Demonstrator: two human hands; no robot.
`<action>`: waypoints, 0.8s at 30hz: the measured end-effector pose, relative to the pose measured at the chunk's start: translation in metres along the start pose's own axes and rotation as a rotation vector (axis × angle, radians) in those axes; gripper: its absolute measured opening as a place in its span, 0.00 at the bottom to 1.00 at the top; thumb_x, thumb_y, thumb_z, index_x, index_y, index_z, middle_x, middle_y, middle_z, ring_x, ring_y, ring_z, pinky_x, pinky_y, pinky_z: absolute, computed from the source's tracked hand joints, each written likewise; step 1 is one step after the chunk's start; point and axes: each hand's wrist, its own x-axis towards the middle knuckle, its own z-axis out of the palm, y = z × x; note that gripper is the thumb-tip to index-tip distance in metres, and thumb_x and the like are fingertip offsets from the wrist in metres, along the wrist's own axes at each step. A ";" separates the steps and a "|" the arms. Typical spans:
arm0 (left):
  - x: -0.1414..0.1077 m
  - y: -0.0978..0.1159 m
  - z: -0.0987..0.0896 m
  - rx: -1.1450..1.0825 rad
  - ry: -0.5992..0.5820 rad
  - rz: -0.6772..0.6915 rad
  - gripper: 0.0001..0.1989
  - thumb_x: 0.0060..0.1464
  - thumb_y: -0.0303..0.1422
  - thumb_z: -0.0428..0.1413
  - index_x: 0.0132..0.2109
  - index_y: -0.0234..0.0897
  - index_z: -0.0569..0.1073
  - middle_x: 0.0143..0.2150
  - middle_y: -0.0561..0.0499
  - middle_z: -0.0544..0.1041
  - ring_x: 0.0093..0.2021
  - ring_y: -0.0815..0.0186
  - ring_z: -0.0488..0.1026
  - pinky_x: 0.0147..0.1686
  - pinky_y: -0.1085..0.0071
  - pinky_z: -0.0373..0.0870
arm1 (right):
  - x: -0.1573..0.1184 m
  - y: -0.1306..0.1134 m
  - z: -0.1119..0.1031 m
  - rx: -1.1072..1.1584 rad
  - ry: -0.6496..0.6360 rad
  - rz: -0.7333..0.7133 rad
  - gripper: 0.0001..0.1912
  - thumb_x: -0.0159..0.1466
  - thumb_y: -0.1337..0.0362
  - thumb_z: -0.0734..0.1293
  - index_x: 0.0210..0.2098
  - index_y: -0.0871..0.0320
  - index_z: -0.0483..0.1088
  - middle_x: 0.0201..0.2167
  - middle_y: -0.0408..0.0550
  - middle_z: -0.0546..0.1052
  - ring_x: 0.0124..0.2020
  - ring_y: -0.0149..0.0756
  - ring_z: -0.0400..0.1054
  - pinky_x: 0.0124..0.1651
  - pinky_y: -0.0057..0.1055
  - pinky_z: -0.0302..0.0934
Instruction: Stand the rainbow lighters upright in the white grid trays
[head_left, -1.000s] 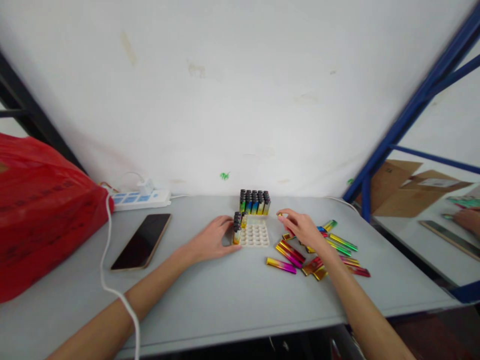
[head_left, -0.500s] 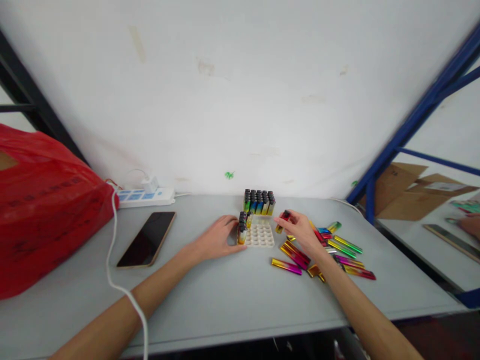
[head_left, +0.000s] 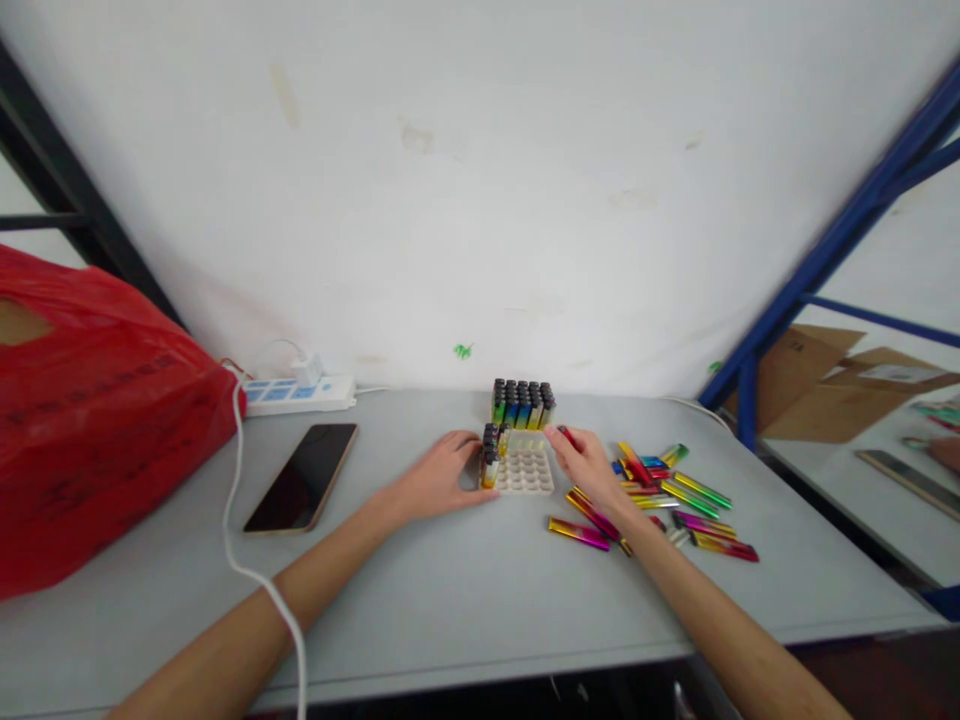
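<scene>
A white tray with round holes (head_left: 527, 474) lies on the grey table, with several upright lighters (head_left: 490, 452) along its left side. My left hand (head_left: 444, 474) is curled around that left end, thumb at the near corner and fingers at the far side. Over the tray's right edge, my right hand (head_left: 587, 464) pinches a lighter (head_left: 567, 435); only its red and dark end shows between the fingers. Behind the tray stands a block of upright lighters (head_left: 523, 402) with black tops. Shiny loose lighters (head_left: 694, 495) in several colours are scattered to the right, partly under my right forearm.
A phone (head_left: 304, 478) lies to the left, beside a white power strip (head_left: 300, 394) and a red plastic bag (head_left: 97, 430). A white cable (head_left: 232, 530) crosses my left forearm. At right are a blue frame (head_left: 780, 330) and cardboard (head_left: 832, 385).
My right hand has moved slightly left and turned with the lighter, which is now mostly hidden by the fingers. My left hand stays at the tray. The view has shifted slightly.
</scene>
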 end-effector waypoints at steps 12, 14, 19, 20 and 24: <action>0.000 0.002 -0.001 0.007 -0.008 -0.005 0.28 0.56 0.50 0.68 0.57 0.38 0.77 0.60 0.37 0.78 0.62 0.44 0.75 0.66 0.52 0.71 | 0.023 -0.011 0.023 -0.165 0.075 -0.162 0.26 0.71 0.40 0.59 0.27 0.52 0.59 0.21 0.39 0.62 0.26 0.34 0.57 0.29 0.30 0.51; -0.001 0.001 0.000 0.009 -0.014 -0.007 0.29 0.56 0.50 0.69 0.58 0.37 0.76 0.61 0.37 0.78 0.62 0.44 0.75 0.66 0.52 0.71 | 0.020 -0.006 0.025 -0.163 0.034 -0.152 0.26 0.73 0.38 0.57 0.30 0.51 0.61 0.23 0.40 0.65 0.27 0.36 0.60 0.30 0.31 0.55; -0.001 0.000 0.001 -0.011 -0.011 -0.009 0.30 0.56 0.51 0.68 0.57 0.37 0.76 0.61 0.37 0.77 0.62 0.44 0.74 0.66 0.50 0.71 | 0.017 -0.007 0.020 -0.269 -0.080 -0.273 0.27 0.76 0.38 0.54 0.32 0.51 0.62 0.28 0.46 0.73 0.31 0.39 0.67 0.36 0.34 0.61; -0.001 -0.001 0.001 -0.013 -0.012 -0.011 0.29 0.56 0.51 0.68 0.57 0.37 0.76 0.61 0.37 0.77 0.62 0.44 0.74 0.66 0.49 0.71 | 0.017 -0.008 0.019 -0.314 -0.075 -0.322 0.27 0.76 0.39 0.54 0.31 0.51 0.62 0.30 0.47 0.73 0.33 0.40 0.67 0.38 0.34 0.61; -0.002 0.000 0.000 -0.022 -0.015 -0.011 0.29 0.56 0.49 0.69 0.58 0.37 0.76 0.62 0.37 0.77 0.63 0.44 0.74 0.66 0.49 0.70 | 0.017 -0.009 0.018 -0.452 -0.131 -0.351 0.29 0.76 0.39 0.54 0.29 0.52 0.62 0.26 0.44 0.72 0.28 0.37 0.64 0.36 0.32 0.59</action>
